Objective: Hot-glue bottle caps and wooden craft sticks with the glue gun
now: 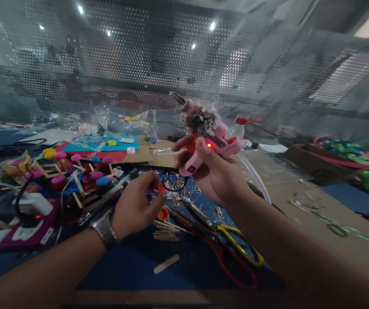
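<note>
My right hand [213,171] is wrapped round a pink glue gun [223,143], raised above the table. Its metal tip points up and left, grey fuzzy clumps cover its front end, and a red light glows on its side. A black cord loops from the handle. My left hand [139,201], with a metal watch on the wrist, hovers lower and to the left, fingers half curled and thumb apart; nothing shows in it. Near its fingertips are an orange bottle cap [163,213] and wooden sticks [167,234]. Scissors with yellow handles [240,244] and scissors with red handles [226,262] lie below my right hand.
A purple power strip [30,227] with a white plug lies at left. Behind it are stick models with coloured caps [75,171]. Blue sheets [101,143] and plastic bags are further back. A cardboard box [319,161] stands at right. A perforated panel [139,56] rises behind the table.
</note>
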`<state>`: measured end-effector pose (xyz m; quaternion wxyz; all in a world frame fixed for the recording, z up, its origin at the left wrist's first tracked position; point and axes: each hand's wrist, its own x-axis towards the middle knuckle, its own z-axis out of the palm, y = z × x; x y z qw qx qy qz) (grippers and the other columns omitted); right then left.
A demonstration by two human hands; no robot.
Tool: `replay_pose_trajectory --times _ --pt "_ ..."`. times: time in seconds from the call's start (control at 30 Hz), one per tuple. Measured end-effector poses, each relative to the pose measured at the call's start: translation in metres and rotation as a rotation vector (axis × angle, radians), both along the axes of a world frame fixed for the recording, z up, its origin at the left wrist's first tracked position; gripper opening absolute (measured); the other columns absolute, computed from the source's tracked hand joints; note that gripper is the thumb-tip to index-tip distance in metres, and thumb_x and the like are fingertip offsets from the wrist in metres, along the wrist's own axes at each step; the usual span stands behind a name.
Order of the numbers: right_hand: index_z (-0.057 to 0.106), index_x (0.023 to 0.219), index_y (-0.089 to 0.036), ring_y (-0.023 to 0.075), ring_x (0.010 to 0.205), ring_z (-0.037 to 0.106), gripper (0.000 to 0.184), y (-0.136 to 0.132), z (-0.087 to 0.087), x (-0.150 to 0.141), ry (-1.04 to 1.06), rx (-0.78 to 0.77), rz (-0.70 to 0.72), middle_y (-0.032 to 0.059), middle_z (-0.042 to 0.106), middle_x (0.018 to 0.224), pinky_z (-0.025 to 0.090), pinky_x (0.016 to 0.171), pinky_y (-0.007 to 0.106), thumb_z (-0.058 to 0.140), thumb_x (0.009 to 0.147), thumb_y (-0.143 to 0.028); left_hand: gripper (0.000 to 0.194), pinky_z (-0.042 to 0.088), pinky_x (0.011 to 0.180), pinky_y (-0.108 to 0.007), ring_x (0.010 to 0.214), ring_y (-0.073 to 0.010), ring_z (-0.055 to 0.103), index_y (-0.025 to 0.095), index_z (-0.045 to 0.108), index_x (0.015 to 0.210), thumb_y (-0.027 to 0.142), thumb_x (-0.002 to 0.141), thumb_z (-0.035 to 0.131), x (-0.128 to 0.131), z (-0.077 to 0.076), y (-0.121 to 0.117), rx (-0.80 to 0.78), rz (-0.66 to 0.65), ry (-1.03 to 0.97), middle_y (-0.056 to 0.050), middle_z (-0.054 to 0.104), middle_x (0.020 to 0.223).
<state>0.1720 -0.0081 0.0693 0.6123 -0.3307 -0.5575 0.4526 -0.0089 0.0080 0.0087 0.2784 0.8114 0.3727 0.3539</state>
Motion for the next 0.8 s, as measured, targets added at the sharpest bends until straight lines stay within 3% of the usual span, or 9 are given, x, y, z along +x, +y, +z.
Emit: replay_pose_trajectory --times 0.07,0.17,0.27,0.47,0.6,0.8 --pt "0.067 0.085 -0.027 0.0155 0.071 0.061 0.034 -0.004 -0.005 0.003 0.000 -0.015 0.018 0.0005 0.069 0.095 0.044 0.059 0.031 0.077 0.080 -0.060 0.017 0.045 0.075 -0.036 0.079 -0.0222 0.055 0.019 0.053 0.094 0.024 0.079 0.061 -0.001 -0.004 0.005 0.122 0.105 0.175 -0.004 0.059 0.088" --pt "0.068 0.087 -0.027 0.0151 0.070 0.061 0.032 -0.010 -0.013 0.007 0.005 -0.031 0.034 0.0008 0.070 0.093 0.041 0.057 0.031 0.077 0.080 -0.057 0.032 0.048 0.091 -0.046 0.098 -0.0320 0.061 0.016 0.057 0.107 0.029 0.079 0.067 0.000 -0.014 0.012 0.137 0.108 0.288 -0.013 0.066 0.101" --pt "0.068 0.089 -0.027 0.0173 0.073 0.064 0.033 -0.015 -0.018 0.009 0.016 -0.063 0.044 0.0020 0.071 0.094 0.041 0.057 0.031 0.076 0.080 -0.057 0.029 0.045 0.098 -0.051 0.104 -0.0359 0.063 0.016 0.064 0.106 0.032 0.082 0.069 0.002 -0.020 0.015 0.119 0.086 0.324 -0.015 0.070 0.104" --pt "0.064 0.082 -0.026 0.0185 0.075 0.068 0.030 -0.023 -0.022 0.010 0.064 -0.062 0.073 0.0025 0.072 0.094 0.044 0.058 0.032 0.079 0.079 -0.052 0.018 0.046 0.083 -0.043 0.090 -0.0331 0.064 0.017 0.074 0.091 0.034 0.088 0.069 0.005 -0.017 0.015 0.061 0.046 0.381 -0.012 0.074 0.089" --pt "0.065 0.084 -0.027 0.0201 0.075 0.067 0.032 -0.027 -0.022 0.009 0.114 -0.088 0.031 0.0030 0.071 0.092 0.047 0.061 0.034 0.080 0.077 -0.054 0.017 0.044 0.084 -0.041 0.093 -0.0322 0.063 0.017 0.077 0.094 0.031 0.085 0.073 0.006 -0.013 0.015 0.034 0.044 0.382 -0.012 0.076 0.095" --pt "0.069 0.081 -0.027 0.0157 0.068 0.063 0.034 -0.028 -0.021 0.011 0.219 -0.084 -0.033 -0.0010 0.068 0.088 0.046 0.064 0.033 0.088 0.070 -0.052 0.011 0.044 0.077 -0.036 0.083 -0.0272 0.063 0.019 0.078 0.084 0.030 0.081 0.077 0.008 -0.011 0.016 0.020 0.047 0.347 -0.007 0.075 0.084"
